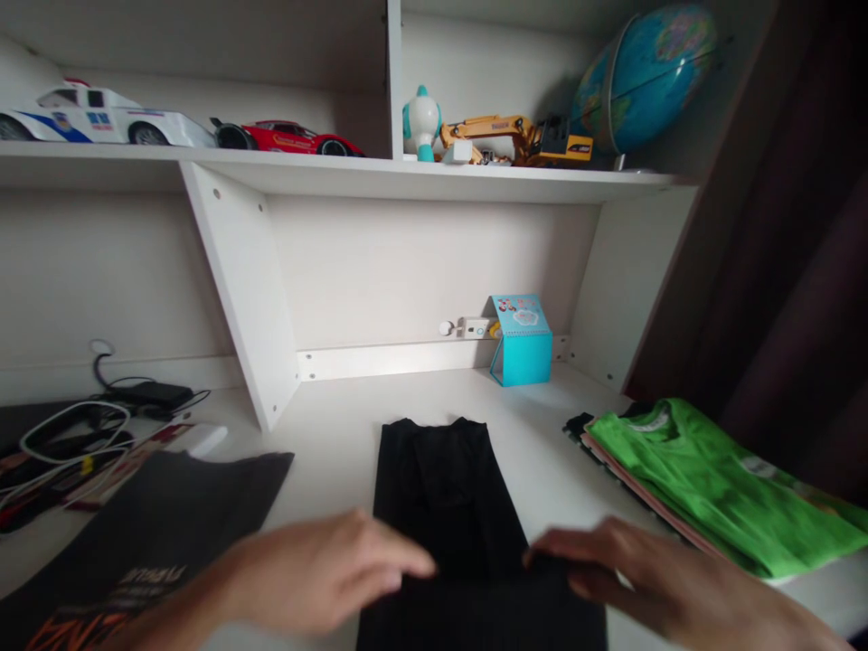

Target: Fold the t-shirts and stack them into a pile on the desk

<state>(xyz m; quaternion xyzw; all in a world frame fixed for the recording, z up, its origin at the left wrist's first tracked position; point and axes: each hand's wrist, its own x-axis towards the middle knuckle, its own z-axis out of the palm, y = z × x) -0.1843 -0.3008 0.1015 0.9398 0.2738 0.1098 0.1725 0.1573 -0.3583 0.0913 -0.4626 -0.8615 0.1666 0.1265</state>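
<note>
Both my hands lie flat, fingers open, bottom center: left hand (325, 570) and right hand (637, 579) press the folded black garment (454, 506), gripping nothing.

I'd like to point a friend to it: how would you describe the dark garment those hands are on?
On the white desk, straight ahead under the shelf, lies a black folded garment, a long narrow strip. The left hand and right hand rest on its near end. It lies between a grey printed shirt and a green T-shirt, and is plain black.
</note>
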